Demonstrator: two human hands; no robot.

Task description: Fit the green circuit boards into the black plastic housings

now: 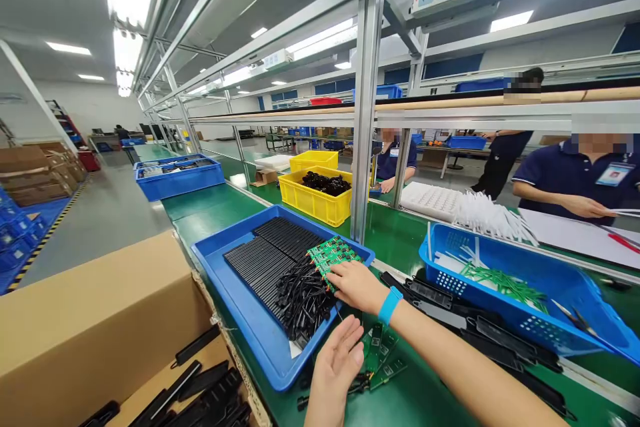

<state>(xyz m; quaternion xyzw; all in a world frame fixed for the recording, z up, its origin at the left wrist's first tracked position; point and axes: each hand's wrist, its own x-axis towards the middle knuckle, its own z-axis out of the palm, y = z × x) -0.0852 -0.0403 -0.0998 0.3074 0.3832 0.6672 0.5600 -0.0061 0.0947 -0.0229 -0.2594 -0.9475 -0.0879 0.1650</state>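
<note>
My right hand, with a blue wristband, reaches over the right side of a blue tray. Its fingers lie stretched over the near edge of a group of green circuit boards; the thumb is hidden. Lower down, my left hand is open, palm turned inward and fingers loosely bent, just off the tray's near corner. Rows of slim black bars and a heap of black cables fill much of the tray. More green circuit boards lie on the bench beneath my right forearm.
A cardboard box holding black parts stands at left. Beyond the tray are a yellow bin and a metal post. To the right sit a blue basket and black casings. A co-worker works across the bench.
</note>
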